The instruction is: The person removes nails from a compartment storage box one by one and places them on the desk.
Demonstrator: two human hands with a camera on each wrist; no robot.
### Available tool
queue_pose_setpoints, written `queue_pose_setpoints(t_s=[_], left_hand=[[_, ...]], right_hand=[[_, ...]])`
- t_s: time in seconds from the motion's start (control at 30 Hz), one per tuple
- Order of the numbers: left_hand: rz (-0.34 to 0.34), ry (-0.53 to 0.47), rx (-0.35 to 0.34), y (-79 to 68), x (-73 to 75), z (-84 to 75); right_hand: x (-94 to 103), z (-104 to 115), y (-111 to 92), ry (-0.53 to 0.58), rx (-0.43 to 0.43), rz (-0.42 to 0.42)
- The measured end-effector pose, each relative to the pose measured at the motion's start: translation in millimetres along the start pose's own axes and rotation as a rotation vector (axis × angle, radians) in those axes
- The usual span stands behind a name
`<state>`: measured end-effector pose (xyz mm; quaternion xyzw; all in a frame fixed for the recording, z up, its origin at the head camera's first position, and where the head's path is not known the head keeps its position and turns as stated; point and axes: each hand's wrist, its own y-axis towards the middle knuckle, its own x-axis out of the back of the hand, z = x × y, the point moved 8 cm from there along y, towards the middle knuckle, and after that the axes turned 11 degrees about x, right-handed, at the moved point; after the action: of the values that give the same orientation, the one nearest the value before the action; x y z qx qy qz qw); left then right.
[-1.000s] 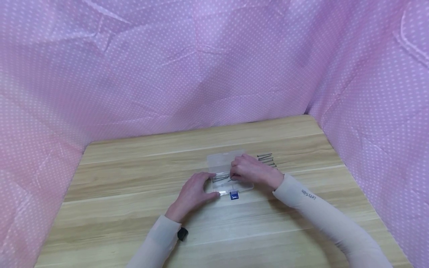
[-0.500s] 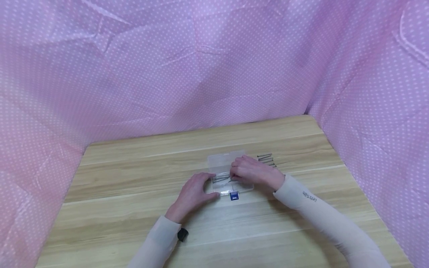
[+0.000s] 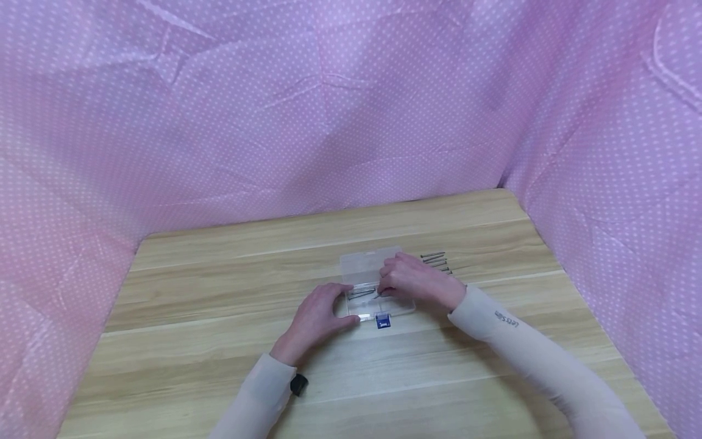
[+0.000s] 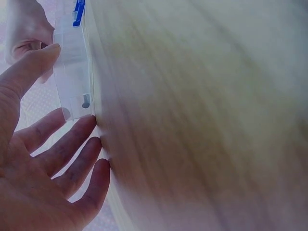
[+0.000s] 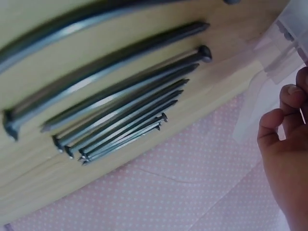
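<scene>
A clear plastic box (image 3: 397, 306) lies on the table with its lid (image 3: 356, 266) laid back and a blue latch (image 3: 383, 321) at the front. My left hand (image 3: 315, 317) holds its left end, thumb on the front edge and index finger at the hinge side; the other fingers spread in the left wrist view. Several nails (image 3: 362, 294) rest in the left part of the box. Over the box, my right hand (image 3: 408, 279) has curled fingers and pinches a nail (image 3: 376, 297), only its end showing. Most of that nail is hidden by the fingers.
To the right of the box, several loose nails (image 3: 435, 261) lie in a row on the wooden table (image 3: 247, 280). The right wrist view shows these nails (image 5: 120, 103) up close. Pink dotted cloth (image 3: 329, 122) hangs behind the table and at both sides.
The right hand's fingertips have shifted very slightly to the right over the box. Left hand, box and loose nails have stayed in place.
</scene>
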<state>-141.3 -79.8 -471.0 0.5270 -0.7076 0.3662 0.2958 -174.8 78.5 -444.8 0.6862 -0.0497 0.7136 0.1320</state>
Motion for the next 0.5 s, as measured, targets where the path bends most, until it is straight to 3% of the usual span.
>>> queue_pose_setpoints(t_s=[0.23,0.5], left_hand=[[-0.002,0.006,0.002,-0.1,0.2,0.6],[-0.010,0.018,-0.006,0.2,-0.2,0.3]], right_hand=[[-2.1,-0.9,1.0,0.014,0.002,-0.012],[-6.4,-2.8,0.2,0.024,-0.019,0.029]])
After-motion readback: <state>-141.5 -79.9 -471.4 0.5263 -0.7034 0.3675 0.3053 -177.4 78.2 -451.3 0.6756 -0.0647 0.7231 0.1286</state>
